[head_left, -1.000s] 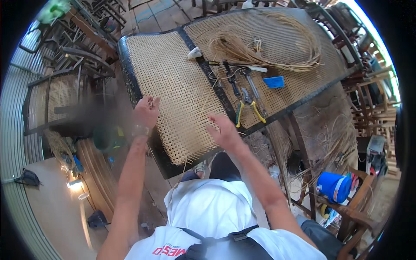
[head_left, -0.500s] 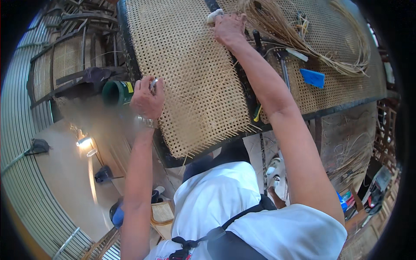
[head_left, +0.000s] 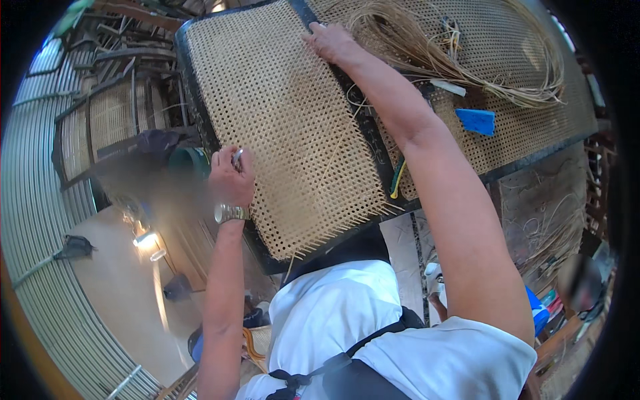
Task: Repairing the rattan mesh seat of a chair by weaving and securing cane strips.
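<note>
Left hand (head_left: 231, 179): wrist with metal watch (head_left: 230, 213), now lower on the near left edge of the woven cane panel (head_left: 287, 127), fingers closed on a small metal tool (head_left: 237, 158). Cane panel: dark frame, lies flat, fills more of the view than before. Right hand (head_left: 331, 41): arm stretched fully, has moved along to the panel's far right edge, palm down, fingers narrow, holding nothing visible. Beyond: loose cane strands (head_left: 427, 53), blue block (head_left: 477, 121).
</note>
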`<state>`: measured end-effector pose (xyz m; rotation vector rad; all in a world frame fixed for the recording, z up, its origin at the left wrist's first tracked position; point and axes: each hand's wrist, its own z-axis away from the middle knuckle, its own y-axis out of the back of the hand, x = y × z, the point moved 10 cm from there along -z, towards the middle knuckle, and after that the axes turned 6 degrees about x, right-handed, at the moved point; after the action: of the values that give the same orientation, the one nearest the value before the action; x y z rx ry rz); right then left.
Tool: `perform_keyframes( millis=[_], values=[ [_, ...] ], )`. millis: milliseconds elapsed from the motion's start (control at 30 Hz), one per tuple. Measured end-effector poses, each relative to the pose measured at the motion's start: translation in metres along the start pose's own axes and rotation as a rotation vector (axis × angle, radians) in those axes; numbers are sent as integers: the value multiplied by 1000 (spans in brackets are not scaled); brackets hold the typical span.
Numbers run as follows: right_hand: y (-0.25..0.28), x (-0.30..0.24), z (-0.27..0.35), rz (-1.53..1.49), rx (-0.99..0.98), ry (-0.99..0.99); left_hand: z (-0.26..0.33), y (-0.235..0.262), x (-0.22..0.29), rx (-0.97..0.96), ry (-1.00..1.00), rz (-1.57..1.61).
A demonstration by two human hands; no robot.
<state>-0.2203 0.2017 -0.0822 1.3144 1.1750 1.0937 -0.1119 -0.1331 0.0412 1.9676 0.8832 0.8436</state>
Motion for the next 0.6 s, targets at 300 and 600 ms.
perform_keyframes(
  millis=[300,600],
  values=[
    [58,-17,36,-801,335,-230,1,-3,7,-44,-85,32],
    [63,-67,311,-1908,804,-835,37,-67,101,-670,-492,136]
  ],
)
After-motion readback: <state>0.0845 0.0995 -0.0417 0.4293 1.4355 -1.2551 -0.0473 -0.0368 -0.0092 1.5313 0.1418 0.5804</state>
